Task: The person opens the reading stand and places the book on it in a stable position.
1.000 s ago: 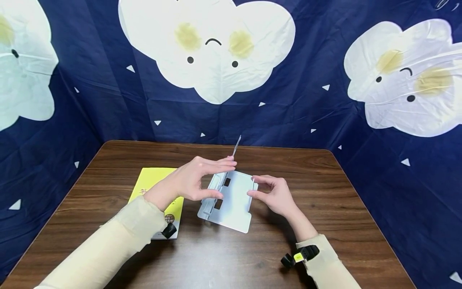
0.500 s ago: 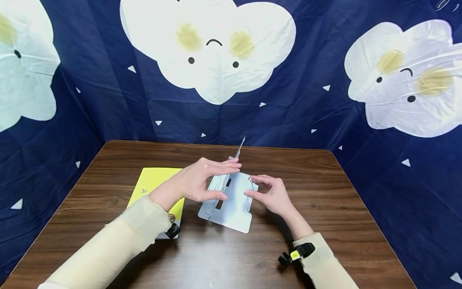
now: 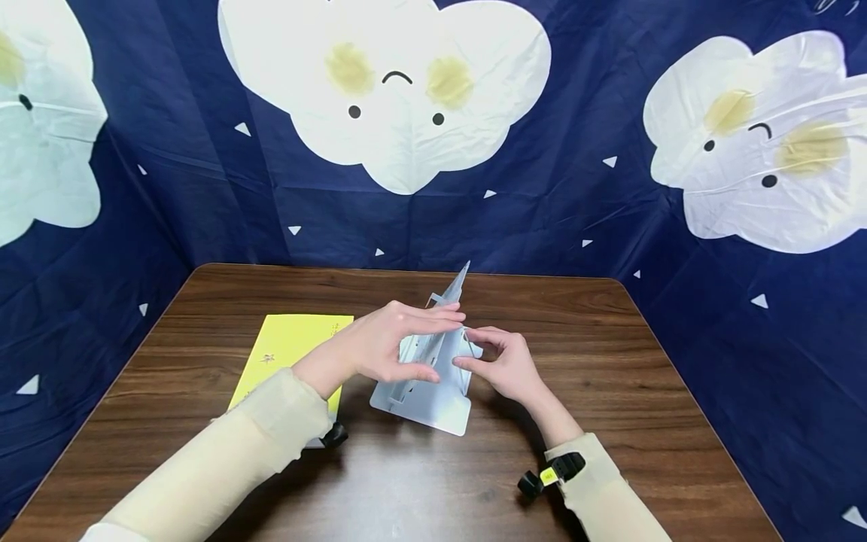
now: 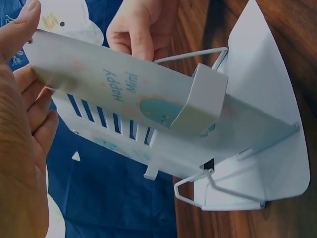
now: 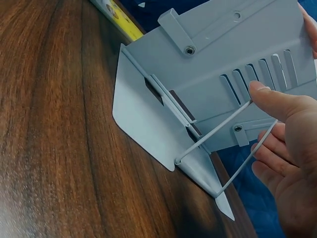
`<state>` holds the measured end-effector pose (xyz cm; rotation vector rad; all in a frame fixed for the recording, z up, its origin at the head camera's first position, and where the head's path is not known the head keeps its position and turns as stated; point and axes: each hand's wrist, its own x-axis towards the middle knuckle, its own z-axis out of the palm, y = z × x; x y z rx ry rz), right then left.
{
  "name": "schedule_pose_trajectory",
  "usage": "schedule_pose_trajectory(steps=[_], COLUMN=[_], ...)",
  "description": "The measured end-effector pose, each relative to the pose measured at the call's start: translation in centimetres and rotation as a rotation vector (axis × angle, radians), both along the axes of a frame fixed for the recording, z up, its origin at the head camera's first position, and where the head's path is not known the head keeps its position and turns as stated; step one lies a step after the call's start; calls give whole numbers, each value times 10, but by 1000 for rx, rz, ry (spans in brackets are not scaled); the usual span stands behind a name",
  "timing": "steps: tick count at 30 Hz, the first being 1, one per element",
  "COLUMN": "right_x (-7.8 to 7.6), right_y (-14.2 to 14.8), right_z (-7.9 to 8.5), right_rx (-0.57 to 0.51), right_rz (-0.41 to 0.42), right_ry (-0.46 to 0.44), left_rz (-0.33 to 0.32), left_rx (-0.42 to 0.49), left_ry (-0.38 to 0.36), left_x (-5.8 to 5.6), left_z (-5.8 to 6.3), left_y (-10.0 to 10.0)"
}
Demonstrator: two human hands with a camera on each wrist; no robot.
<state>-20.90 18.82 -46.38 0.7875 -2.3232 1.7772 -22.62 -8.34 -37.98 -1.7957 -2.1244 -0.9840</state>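
Observation:
A pale metal book stand (image 3: pixel 433 410) is partly unfolded on the table, its flat base down and its back panel (image 4: pixel 124 99) tilted up. "Happy Mini" and a blue cartoon figure are printed on that panel. My left hand (image 3: pixel 400 342) grips the panel's edge, thumb on one side and fingers on the other. With thumb and fingers my right hand (image 3: pixel 508 365) holds the wire support (image 5: pixel 214 132), which is hinged to the base (image 5: pixel 138 109) behind the slotted panel. Small page clips (image 5: pixel 177 34) are riveted to the panel, and a wire ledge (image 4: pixel 218 191) shows at its lower end.
A yellow book (image 3: pixel 291 339) lies to the left, partly under my left forearm. The wooden table (image 3: pixel 596 361) reaches back to a dark blue curtain (image 3: pixel 542 218) with white clouds. Small black cameras (image 3: pixel 531 484) are strapped at both wrists.
The back panel has swung further up and to the right, with my left hand moving along with it. My right hand has shifted slightly left, still holding the wire support.

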Motion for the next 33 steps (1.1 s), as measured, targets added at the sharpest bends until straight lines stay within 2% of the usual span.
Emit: schedule_pose_trajectory(steps=[8, 17, 25, 33], right_x=[1, 18, 18, 19], right_y=[-5, -11, -8, -8], right_z=[1, 27, 25, 26], right_rx=[-4, 2, 10, 1], right_rz=[11, 2, -7, -11], right_ry=[23, 45, 80, 47], left_rz=[-20, -29, -18, -24], left_rx=[-7, -18, -53, -63], left_ry=[15, -5, 23, 48], left_x=[0, 2, 5, 6], left_z=[-3, -6, -9, -12], left_y=[11, 19, 29, 37])
